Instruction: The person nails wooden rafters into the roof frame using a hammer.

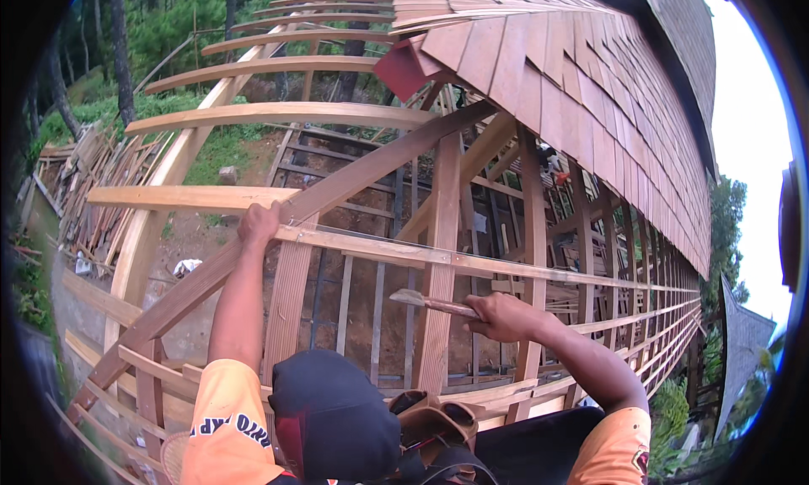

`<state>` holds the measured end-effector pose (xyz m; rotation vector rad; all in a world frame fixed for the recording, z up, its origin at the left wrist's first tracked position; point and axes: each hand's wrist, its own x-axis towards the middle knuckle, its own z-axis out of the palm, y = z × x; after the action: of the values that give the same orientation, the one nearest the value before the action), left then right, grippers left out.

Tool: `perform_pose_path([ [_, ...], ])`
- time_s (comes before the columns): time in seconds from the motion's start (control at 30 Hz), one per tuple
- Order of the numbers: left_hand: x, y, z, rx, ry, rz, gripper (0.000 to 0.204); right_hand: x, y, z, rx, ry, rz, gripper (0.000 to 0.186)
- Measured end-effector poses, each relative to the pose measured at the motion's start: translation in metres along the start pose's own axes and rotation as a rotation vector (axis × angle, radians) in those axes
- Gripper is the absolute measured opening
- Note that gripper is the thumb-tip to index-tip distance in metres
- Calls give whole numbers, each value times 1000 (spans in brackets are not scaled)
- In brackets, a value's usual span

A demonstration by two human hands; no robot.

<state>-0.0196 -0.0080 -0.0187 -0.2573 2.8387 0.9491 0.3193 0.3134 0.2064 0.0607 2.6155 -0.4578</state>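
Note:
My left hand [259,221] grips a pale timber piece [185,197] at its right end, where it meets a dark diagonal beam [362,177]. Just to its right, a long thin batten [396,249] runs across upright posts [442,190]. Held in my right hand [501,316], below that batten, is a tool with a worn wooden handle and pale metal end [430,304], pointing left; its exact kind is hard to tell. Dark rounded fabric [333,409] and a brown leather pouch [434,422] are low in view, between my orange sleeves.
Reddish wooden shingles [573,89] cover the roof above right. Curved rafters [261,64] extend at upper left, with a timber pile [109,198] on the ground below them. Several battens line the right side. The open framework shows soil and lower joists beneath. Trees stand beyond.

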Motion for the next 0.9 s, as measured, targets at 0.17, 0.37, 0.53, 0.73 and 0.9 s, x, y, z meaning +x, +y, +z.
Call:
perform_pose_path([
  [0.17,11,-18,23,55,36,101,79,-97,82,48,-304,-525,245,37],
  [0.37,46,-66,-12,-746,-122,226,61,-131,132,81,-411,-439,419,32],
  [0.53,-48,-91,8,-271,357,324,47,-157,183,96,-207,-396,444,37],
  [0.73,-40,-81,29,-800,-263,106,32,-167,237,78,-236,-297,540,34],
  [0.9,-49,-15,44,-503,-483,32,26,-149,276,122,-247,56,912,23],
])
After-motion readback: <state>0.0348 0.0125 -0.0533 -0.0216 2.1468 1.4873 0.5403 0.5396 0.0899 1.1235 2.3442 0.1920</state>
